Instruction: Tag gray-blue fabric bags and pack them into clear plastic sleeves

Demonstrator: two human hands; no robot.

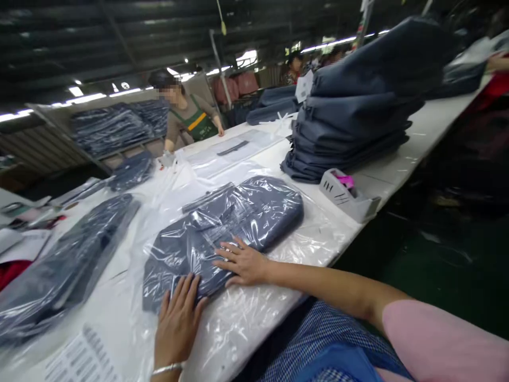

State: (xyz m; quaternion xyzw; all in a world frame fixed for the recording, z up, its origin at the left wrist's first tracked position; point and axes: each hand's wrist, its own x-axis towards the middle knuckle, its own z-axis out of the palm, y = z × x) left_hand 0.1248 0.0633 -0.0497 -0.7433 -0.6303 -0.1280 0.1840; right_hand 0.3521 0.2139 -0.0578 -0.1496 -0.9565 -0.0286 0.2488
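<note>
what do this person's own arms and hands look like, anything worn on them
The left hand is ungloved, with a thin silvery bangle at the wrist. The right hand is ungloved too, its wrist and forearm bare up to a plain pink sleeve that ends near the elbow. The left sleeve is out of view.

Both hands (248, 264) rest on a plastic-wrapped blue bundle (228, 225).

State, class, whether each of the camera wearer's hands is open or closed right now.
Left hand: open, at the plastic-wrapped blue bundle's near edge.
Right hand: open, spread on the same bundle.
</note>
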